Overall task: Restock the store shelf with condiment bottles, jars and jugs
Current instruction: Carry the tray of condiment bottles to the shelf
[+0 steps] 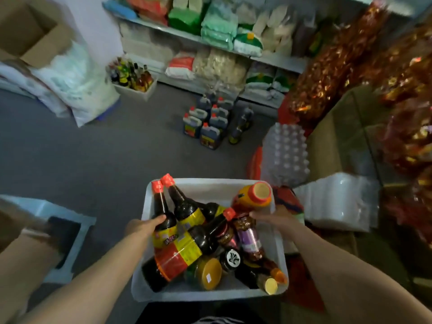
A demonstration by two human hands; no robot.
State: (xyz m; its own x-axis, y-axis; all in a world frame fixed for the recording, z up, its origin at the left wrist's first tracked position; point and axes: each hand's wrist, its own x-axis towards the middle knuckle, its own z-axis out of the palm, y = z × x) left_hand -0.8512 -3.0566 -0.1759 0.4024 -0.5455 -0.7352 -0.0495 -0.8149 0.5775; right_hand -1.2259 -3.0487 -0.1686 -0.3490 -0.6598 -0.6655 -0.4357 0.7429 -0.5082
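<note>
Head view: I see a white tub [210, 293] heaped with sauce bottles and jars, close below me. My left hand [142, 226] wraps the shoulder of a dark bottle [162, 213] with a red cap. My right hand [273, 217] reaches in beside the orange jar [253, 197]; its grip I cannot tell, fingers hidden. Across the floor, jugs [208, 122] stand by the shelf [268, 59], and a second tub of bottles [132, 77] waits nearby. I judge restocking barely begun: this tub is full.
</note>
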